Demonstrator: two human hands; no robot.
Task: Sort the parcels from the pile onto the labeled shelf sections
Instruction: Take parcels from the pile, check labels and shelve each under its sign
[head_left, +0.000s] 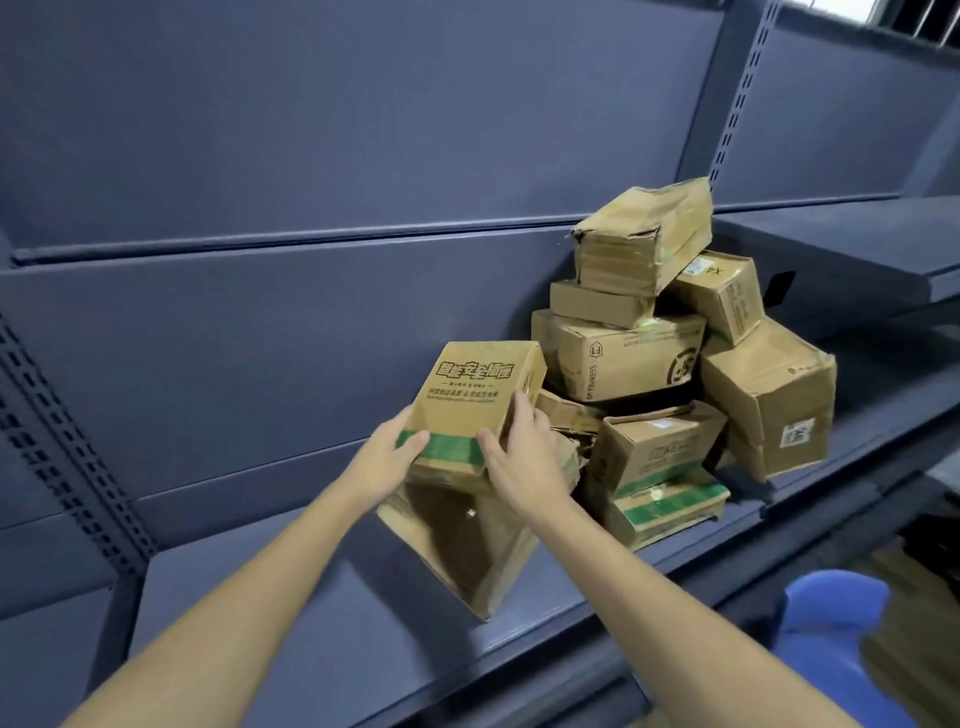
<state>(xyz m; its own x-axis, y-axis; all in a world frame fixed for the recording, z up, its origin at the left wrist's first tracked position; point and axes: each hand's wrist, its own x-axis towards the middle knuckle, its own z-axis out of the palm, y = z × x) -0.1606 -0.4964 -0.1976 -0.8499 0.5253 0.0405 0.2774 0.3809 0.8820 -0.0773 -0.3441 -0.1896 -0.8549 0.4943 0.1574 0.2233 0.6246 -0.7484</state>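
A brown cardboard parcel with a green band and printed characters (475, 395) is held up between both hands at the left edge of the pile. My left hand (387, 460) grips its lower left side, and my right hand (522, 460) grips its lower right side. Below it a crumpled brown parcel (467, 545) rests tilted on the dark shelf board (311, 623). The pile of several cardboard parcels (649, 364) is stacked to the right, with a battered box (644, 239) on top.
The dark blue shelf back panel (311, 156) fills the left and top. A slotted upright (67, 452) runs at the left, another (737, 104) at the upper right. A second shelf board (857, 244) lies right of the pile. A blue stool (831, 639) stands below right.
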